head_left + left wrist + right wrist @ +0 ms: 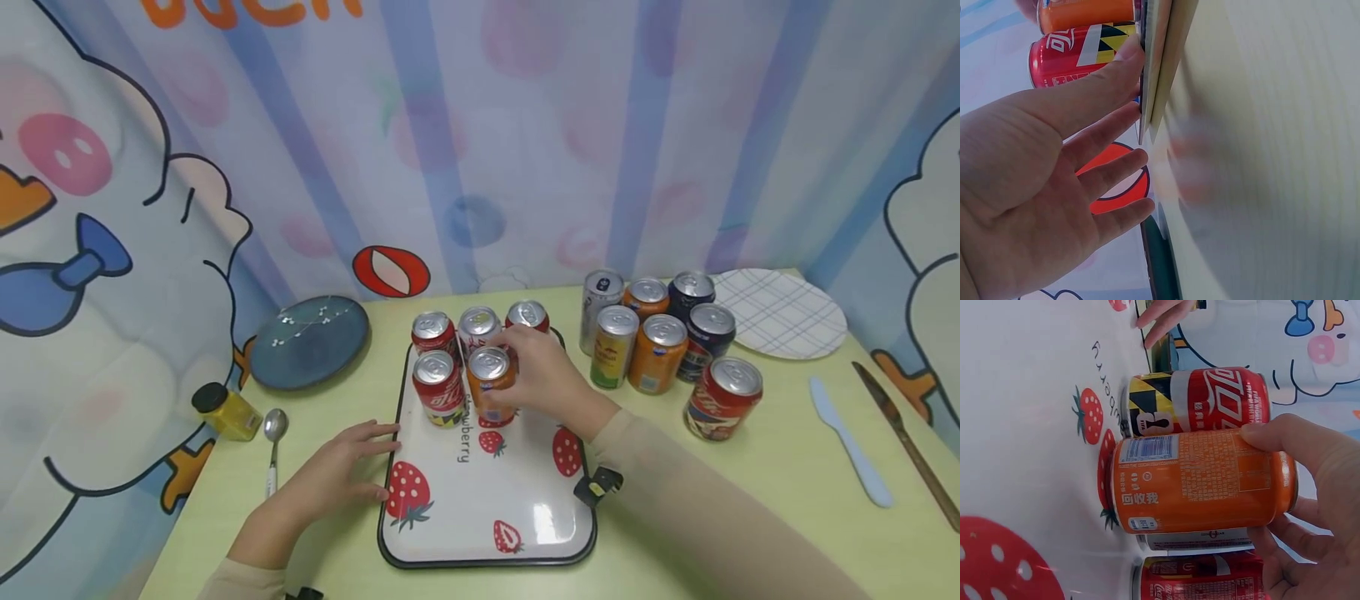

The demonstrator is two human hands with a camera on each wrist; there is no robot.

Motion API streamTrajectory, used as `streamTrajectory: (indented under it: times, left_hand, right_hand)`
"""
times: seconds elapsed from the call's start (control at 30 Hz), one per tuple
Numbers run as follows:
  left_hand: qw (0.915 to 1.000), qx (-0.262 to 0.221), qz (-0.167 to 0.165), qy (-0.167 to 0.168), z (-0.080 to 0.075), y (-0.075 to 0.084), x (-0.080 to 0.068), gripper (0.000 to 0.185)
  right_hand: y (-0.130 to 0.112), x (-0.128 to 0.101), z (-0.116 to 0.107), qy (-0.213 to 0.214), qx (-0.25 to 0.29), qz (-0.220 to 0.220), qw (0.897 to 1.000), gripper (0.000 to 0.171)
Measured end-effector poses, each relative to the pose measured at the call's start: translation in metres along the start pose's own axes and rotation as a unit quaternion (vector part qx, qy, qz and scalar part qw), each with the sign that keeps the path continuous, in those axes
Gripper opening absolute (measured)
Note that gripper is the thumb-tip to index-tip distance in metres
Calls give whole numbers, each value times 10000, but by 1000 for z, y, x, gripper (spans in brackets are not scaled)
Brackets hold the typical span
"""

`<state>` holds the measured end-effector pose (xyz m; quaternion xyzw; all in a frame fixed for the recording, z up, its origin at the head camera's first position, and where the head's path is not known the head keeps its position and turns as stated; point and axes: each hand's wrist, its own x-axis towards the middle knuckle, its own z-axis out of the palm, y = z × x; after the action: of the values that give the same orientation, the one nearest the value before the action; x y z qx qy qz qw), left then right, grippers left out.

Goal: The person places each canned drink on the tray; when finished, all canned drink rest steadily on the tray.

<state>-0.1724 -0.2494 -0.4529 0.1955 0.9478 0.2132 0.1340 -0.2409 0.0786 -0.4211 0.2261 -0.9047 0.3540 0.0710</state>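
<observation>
My right hand [546, 372] grips an orange soda can [1204, 481], fingers and thumb around its upper part. The can stands upright on, or just over, a white strawberry-print tray [480, 508]. Beside it on the tray stands a red cola can [438, 389]. Behind them are another red can [433, 329], a silver-and-pink can [478, 325] and a dark red can [528, 315], partly hidden by my right hand. My left hand [337, 467] is at the tray's left edge with loosely extended fingers, holding nothing; its thumb is near the rim in the left wrist view.
Right of the tray stand several cans, including a yellow-green can [615, 346] and a red can [723, 398]. Farther right lie a checked plate [783, 312], a white knife [847, 442] and a brown-handled knife [911, 446]. At left are a dark plate [311, 346], yellow jar [227, 411] and spoon [274, 442].
</observation>
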Motion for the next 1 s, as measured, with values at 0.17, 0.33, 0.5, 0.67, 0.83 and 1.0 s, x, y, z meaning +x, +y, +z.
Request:
streamTrajectory:
  times: [0.17, 0.33, 0.5, 0.67, 0.83, 1.0]
  left_hand:
    - [9999, 85, 84, 15, 1, -2, 0, 63]
    - [9998, 113, 149, 64, 1, -2, 0, 63]
    - [9998, 40, 181, 45, 3, -2, 0, 64]
    - [9997, 147, 163, 98, 1, -3, -1, 63]
    - [9997, 102, 212, 111, -1, -3, -2, 63]
    - [9996, -6, 258, 76, 1, -3, -3, 65]
  right_hand:
    - [1, 0, 5, -44, 80, 108, 9999, 70]
    - [1, -8, -4, -47, -63, -4, 10000, 73]
    - [10, -32, -27, 131, -444, -169, 9988, 69]
    - [23, -58, -52, 474, -846, -579, 9936, 61]
    - [38, -86, -77, 915, -966, -861, 9874, 56]
    - [56, -114, -105, 1219, -1140, -835, 9824, 58]
